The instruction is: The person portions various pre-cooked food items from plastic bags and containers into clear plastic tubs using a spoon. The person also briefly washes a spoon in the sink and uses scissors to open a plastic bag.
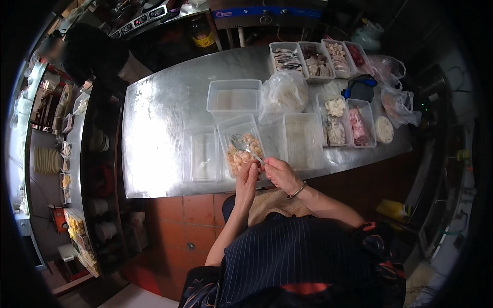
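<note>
A clear plastic container [224, 127] holding pale pink chopped meat [252, 144] stands near the front edge of the steel table. My right hand [281, 175] grips the handle of a metal spoon [242, 144], whose bowl rests over the meat. At the container's near end is my left hand [248, 175], its fingers closed by the rim and the spoon handle; what it grips is partly hidden. Left of the meat stands a clear container [201, 154], behind it another [234, 98], and to the right a lidded-looking one [303, 142]. Behind my hands sits a clear plastic bag [287, 92] with pale contents.
Containers of sliced and chopped meat [287, 59] line the table's back right. Nearer are containers with white pieces [335, 107] and pink meat [358, 125], beside a round white tub [384, 129]. A person [96, 54] stands beyond the table at left, near a side counter [79, 154].
</note>
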{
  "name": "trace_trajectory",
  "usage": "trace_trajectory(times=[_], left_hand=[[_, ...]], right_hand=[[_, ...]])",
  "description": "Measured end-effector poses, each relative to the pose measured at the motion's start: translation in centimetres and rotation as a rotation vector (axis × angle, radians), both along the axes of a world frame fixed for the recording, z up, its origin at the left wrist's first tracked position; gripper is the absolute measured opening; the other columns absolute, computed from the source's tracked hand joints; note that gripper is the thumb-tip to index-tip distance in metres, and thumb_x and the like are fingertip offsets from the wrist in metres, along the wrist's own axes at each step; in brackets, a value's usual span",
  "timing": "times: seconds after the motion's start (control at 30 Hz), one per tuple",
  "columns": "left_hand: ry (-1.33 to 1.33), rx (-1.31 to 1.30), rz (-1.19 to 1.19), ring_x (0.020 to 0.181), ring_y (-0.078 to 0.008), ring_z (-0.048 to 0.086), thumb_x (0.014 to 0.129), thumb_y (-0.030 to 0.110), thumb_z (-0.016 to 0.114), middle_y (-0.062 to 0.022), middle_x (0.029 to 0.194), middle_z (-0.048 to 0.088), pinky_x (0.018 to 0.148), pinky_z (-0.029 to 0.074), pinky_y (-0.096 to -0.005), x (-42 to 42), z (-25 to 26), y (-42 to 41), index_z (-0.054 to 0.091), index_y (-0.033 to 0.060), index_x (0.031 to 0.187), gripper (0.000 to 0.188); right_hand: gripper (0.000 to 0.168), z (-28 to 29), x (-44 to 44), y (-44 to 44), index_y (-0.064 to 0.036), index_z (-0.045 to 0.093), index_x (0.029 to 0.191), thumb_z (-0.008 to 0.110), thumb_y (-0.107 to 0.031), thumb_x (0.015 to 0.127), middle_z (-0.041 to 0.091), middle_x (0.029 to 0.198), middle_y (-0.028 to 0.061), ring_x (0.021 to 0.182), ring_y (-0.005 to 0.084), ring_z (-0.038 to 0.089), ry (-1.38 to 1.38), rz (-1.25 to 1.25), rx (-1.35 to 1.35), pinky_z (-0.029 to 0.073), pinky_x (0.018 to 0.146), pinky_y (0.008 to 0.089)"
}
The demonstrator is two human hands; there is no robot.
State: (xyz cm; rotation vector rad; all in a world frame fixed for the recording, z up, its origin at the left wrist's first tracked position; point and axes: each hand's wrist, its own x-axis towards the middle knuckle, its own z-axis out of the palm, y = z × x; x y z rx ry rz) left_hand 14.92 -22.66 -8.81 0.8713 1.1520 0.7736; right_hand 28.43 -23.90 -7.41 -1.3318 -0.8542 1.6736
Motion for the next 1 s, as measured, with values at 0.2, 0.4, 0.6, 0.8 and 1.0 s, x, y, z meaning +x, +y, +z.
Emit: trace_trajectory(times=[0.2, 0.4, 0.6, 0.8, 1.0], left_hand=[[-0.073, -0.039, -0.041, 0.065, -0.0090, 0.051, 0.091, 0.029, 0.040, -0.0047, 0.076, 0.058, 0.055, 0.041, -0.0216, 1.7, 2.8, 1.6, 0.060, -0.0024, 0.089, 0.037], [0.083, 0.091, -0.041, 0.055, -0.0101, 0.050, 0.092, 0.037, 0.035, -0.0053, 0.066, 0.058, 0.051, 0.042, -0.0218, 1.6, 0.5, 2.5, 0.062, -0.0017, 0.083, 0.048], [-0.076, -0.050, 0.144, 0.063, -0.0166, 0.059, 0.090, 0.049, 0.027, -0.0105, 0.071, 0.061, 0.060, 0.047, -0.0267, 0.1, 0.3, 3.1, 0.062, -0.0033, 0.081, 0.064], [0.053, 0.147, 0.260, 0.064, -0.0181, 0.056, 0.090, 0.052, 0.022, -0.0111, 0.071, 0.060, 0.063, 0.046, -0.0289, -4.4, 0.6, 3.0, 0.059, -0.0047, 0.084, 0.068], [0.128, 0.297, 0.507, 0.062, -0.0153, 0.052, 0.091, 0.048, 0.025, -0.0081, 0.067, 0.056, 0.061, 0.042, -0.0269, -5.0, -1.4, 0.9, 0.057, -0.0026, 0.078, 0.061]], right_hand=[[0.012, -1.1, -1.6, -0.5, -0.004, 0.048, 0.084, 0.040, -0.012, 0.087, 0.042, 0.065, -0.0039, 0.054, 0.0042, 0.039, -0.180, -0.001, 0.114, 0.034, 0.046, 0.0196], [0.014, -0.1, -1.8, -0.8, -0.004, 0.048, 0.083, 0.039, -0.013, 0.088, 0.042, 0.065, -0.0036, 0.056, 0.0045, 0.039, -0.256, -0.034, 0.168, 0.034, 0.048, 0.0201], [0.015, 0.6, -1.6, -0.9, -0.005, 0.047, 0.085, 0.038, -0.016, 0.090, 0.037, 0.059, -0.0040, 0.045, 0.0029, 0.032, -0.060, -0.077, 0.040, 0.026, 0.038, 0.0182], [0.017, 1.2, 0.2, 0.1, -0.007, 0.049, 0.086, 0.038, -0.020, 0.088, 0.039, 0.054, -0.0031, 0.043, 0.0062, 0.036, 0.154, -0.026, -0.207, 0.032, 0.040, 0.0218], [0.013, -1.8, 0.0, 1.1, -0.005, 0.049, 0.087, 0.041, -0.013, 0.083, 0.054, 0.063, 0.0072, 0.055, 0.0192, 0.054, -0.742, 0.160, 0.248, 0.044, 0.049, 0.0303]])
